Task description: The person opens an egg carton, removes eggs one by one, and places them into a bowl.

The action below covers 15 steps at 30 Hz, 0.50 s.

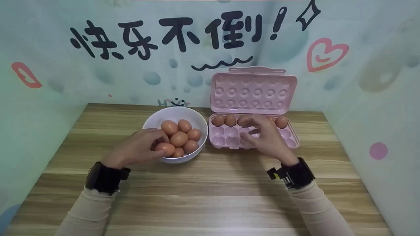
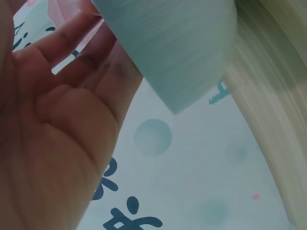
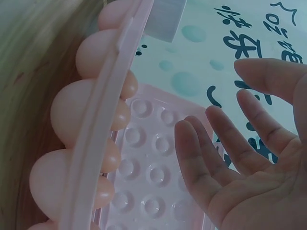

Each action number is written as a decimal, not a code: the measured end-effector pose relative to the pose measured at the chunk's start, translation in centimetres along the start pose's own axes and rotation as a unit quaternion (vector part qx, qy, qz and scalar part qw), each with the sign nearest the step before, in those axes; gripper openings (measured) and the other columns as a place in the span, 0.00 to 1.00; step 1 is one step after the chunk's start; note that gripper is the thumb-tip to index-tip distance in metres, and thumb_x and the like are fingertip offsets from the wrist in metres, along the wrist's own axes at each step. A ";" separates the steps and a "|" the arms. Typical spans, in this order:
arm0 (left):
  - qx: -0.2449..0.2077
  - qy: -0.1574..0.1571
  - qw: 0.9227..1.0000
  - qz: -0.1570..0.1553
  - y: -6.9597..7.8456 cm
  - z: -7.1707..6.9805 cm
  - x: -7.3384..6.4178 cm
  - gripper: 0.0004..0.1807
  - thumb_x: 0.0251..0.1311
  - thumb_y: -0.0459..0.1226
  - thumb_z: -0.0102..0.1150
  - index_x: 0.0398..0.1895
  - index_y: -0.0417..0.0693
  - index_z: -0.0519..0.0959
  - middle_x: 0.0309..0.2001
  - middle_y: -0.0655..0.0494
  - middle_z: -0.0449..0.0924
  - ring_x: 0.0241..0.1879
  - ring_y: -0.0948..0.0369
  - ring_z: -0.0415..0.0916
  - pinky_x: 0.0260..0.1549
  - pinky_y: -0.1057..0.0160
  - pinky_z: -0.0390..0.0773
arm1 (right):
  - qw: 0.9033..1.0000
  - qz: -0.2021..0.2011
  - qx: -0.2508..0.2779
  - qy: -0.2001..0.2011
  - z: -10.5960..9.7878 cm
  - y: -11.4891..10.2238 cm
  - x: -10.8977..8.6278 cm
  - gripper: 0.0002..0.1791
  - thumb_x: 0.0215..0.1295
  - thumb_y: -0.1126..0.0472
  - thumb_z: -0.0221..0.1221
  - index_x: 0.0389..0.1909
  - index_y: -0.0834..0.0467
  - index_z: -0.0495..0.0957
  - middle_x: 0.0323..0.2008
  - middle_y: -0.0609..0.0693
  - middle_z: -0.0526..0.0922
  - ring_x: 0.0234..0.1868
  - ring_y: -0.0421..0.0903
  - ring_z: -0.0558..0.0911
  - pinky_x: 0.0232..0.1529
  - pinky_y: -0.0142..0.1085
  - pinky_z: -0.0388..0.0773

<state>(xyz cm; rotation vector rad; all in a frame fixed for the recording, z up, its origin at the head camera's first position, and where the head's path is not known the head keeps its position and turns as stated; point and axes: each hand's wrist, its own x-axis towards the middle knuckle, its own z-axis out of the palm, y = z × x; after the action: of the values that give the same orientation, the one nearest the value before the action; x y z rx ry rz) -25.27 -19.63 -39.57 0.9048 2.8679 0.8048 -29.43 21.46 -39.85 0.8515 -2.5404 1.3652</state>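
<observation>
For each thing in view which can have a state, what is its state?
Egg carton: open, back row holding carton eggs, visible cups in front bare.
Carton lid: raised.
White bowl: upright, holding bowl eggs.
Left hand: at the bowl's nearest egg, grip unclear.
Right hand: above the carton, holding nothing.

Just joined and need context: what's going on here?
A person is handling eggs with bare hands. The left hand pinches an egg at the near left side of the white bowl, which contains more eggs. The right hand, fingers spread and holding nothing, hovers over the pink egg carton. The carton's lid stands open, and eggs sit in its back row, partly hidden by that hand.
</observation>
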 end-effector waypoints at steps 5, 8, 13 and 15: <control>-0.017 -0.013 1.000 0.001 0.0 0.0 0.2 0.05 0.66 0.36 0.69 0.40 0.47 0.82 0.36 0.58 0.81 0.38 0.56 0.79 0.40 0.58 0.79 | 1.000 0.003 -0.007 0.001 0.0 0.3 0.0 0.18 0.64 0.70 0.72 0.55 0.61 0.84 0.52 0.53 0.87 0.55 0.55 0.86 0.52 0.49 0.86; -0.017 -0.005 1.000 0.000 0.3 0.1 0.3 0.05 0.67 0.36 0.70 0.39 0.47 0.82 0.36 0.58 0.81 0.39 0.56 0.79 0.40 0.58 0.80 | 1.000 0.000 -0.012 -0.003 -0.1 0.4 0.0 0.18 0.64 0.70 0.71 0.55 0.61 0.84 0.51 0.55 0.87 0.55 0.54 0.86 0.52 0.50 0.86; -0.011 0.039 0.999 0.014 1.3 0.4 0.7 0.08 0.65 0.34 0.71 0.44 0.45 0.83 0.42 0.51 0.82 0.42 0.53 0.80 0.44 0.55 0.81 | 0.999 -0.011 -0.038 -0.003 -0.6 0.1 0.5 0.15 0.65 0.69 0.71 0.52 0.58 0.84 0.48 0.49 0.88 0.53 0.50 0.86 0.51 0.48 0.86; 0.000 0.067 0.997 0.034 1.9 0.7 1.2 0.09 0.64 0.32 0.71 0.45 0.43 0.83 0.42 0.49 0.82 0.42 0.52 0.80 0.45 0.55 0.82 | 0.998 -0.010 -0.055 -0.005 -0.9 -0.2 0.7 0.14 0.65 0.68 0.71 0.51 0.56 0.84 0.48 0.48 0.88 0.52 0.48 0.85 0.52 0.46 0.85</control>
<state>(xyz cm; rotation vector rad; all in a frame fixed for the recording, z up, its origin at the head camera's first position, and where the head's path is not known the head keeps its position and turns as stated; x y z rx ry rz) -25.13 -17.29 -39.09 0.9905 2.9648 0.9038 -30.01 21.81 -38.90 0.8633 -2.5792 1.2061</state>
